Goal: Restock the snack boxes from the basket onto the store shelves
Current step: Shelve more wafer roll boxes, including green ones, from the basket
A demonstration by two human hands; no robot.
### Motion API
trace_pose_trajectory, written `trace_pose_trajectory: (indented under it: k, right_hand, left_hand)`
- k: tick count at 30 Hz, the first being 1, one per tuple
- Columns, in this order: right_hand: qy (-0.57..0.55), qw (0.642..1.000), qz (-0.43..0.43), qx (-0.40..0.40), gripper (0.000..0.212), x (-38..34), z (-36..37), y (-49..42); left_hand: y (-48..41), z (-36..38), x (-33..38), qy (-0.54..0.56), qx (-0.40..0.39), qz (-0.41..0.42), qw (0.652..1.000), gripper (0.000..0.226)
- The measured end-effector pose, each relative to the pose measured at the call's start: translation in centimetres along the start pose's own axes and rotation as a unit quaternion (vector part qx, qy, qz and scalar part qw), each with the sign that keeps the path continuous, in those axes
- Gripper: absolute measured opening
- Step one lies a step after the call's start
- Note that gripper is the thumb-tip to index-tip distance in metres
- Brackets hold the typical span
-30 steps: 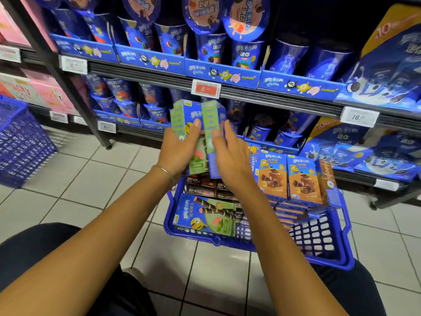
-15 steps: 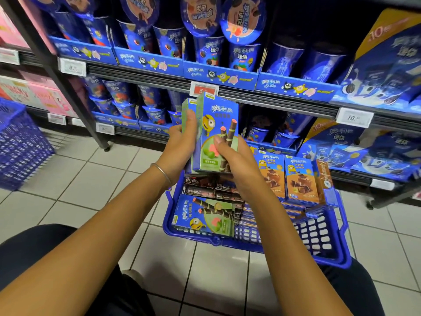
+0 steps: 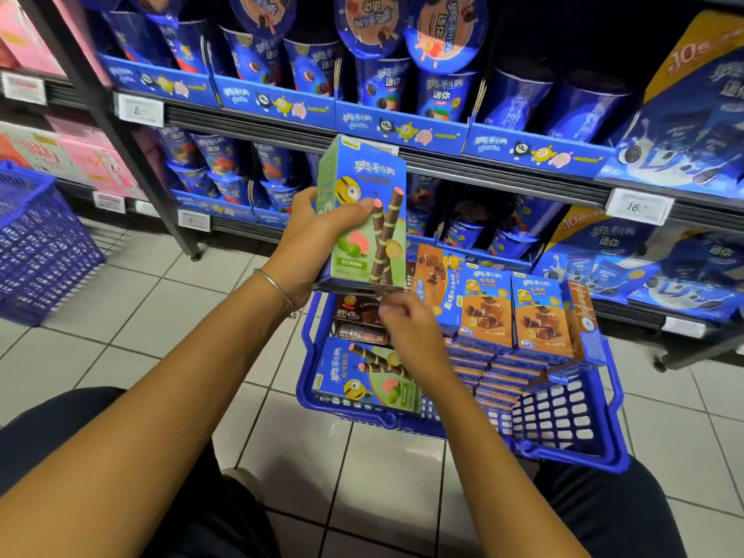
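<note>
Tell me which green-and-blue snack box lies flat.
The green-and-blue cardboard snack box in the blue plastic basket's near-left corner lies face up; the held box stands upright in the left hand.

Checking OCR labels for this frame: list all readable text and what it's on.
"奥利奥": green box, top of its front.
"奥利奥 迷你": blue cup.
"16.": right price tag; later digits blurred.
"5.": left price tag; rest blurred.
"10": large blue pack, near its top.
All other print is too small or blurred.
</note>
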State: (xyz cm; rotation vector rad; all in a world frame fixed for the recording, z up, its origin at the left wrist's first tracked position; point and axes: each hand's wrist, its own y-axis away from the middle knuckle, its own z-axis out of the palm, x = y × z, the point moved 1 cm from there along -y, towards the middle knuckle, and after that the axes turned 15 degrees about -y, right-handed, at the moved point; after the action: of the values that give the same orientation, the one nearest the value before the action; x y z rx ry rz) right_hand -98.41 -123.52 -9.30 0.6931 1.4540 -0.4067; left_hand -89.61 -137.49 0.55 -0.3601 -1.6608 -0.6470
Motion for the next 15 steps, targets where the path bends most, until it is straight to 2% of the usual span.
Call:
trace_pose_trajectory:
  k: [2,4,6,10,12,15]
  right_hand:
    - [0.168,0.982,0.004,-0.084,0.032,2.4,0.1,0.4]
    - [0.337,0.928,0.020,-0.160,0.061,4.0,0.3,0.7]
    - [0.429,0.883,0.027,-0.189,0.079,4.7,0.6,0.8]
    - [0.425,0.892,-0.001,-0.157,0.080,4.4,0.8,0.7]
    - [0.411,0.900,-0.020,-0.145,0.072,3.7,0.6,0.8]
    - [0.334,0.936,0.005,-0.114,0.054,2.1,-0.6,0.7]
  left_hand:
    - [-0.2,-0.4,-0.1,0.005,0.003,-0.003,1.000,0.069]
    - [-0.2,-0.6,0.0,0.016,0.000,-0.004,1.000,0.076]
    - [-0.2,-0.6,0.0,0.027,-0.002,-0.005,1.000,0.084]
    - [-0.4,-0.5,0.0,0.039,-0.006,-0.007,0.999,0.085]
    - [-0.7,-0.5,-0.1,0.047,-0.009,-0.008,0.999,0.082]
    - [-0.8,-0.4,0.3,0.067,-0.019,-0.011,0.998,0.090]
